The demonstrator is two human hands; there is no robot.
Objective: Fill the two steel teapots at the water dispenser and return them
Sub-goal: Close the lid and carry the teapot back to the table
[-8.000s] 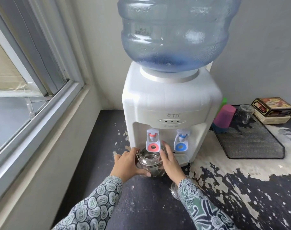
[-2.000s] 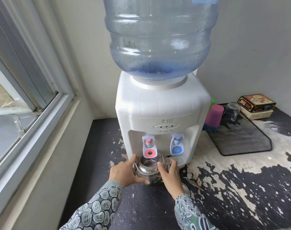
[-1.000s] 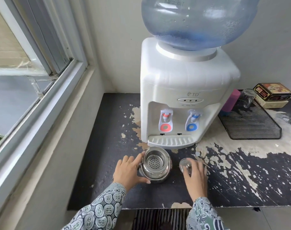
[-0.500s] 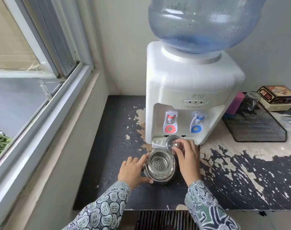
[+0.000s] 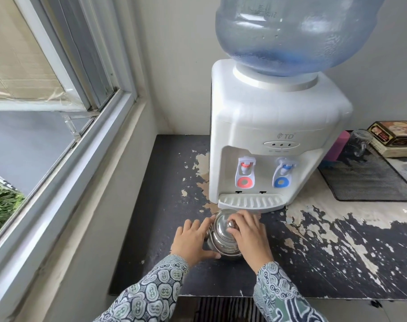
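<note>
1. Steel teapot (image 5: 223,235) stands on the bench (image 5: 337,263) between the two hands, just in front of the drip tray (image 5: 251,202) of the water dispenser (image 5: 274,140).
2. Left hand (image 5: 190,240) lies with fingers spread against the pot's side, steadying it; right hand (image 5: 249,233) pinches the knob of the lid (image 5: 224,225), pressing it onto the pot's mouth.
3. Progress, as I judge it: this pot looks filled and is being capped, so roughly a first part is done. Carrying it back remains, and a second teapot is nowhere in view, so its filling is still to come.
4. Against half a second ago: the lid was then held up beyond the open pot, whose strainer showed; now it covers the mouth. Two seconds ago the pot sat under the red tap (image 5: 244,173); it now rests nearer the person, clear of the tray.
</note>
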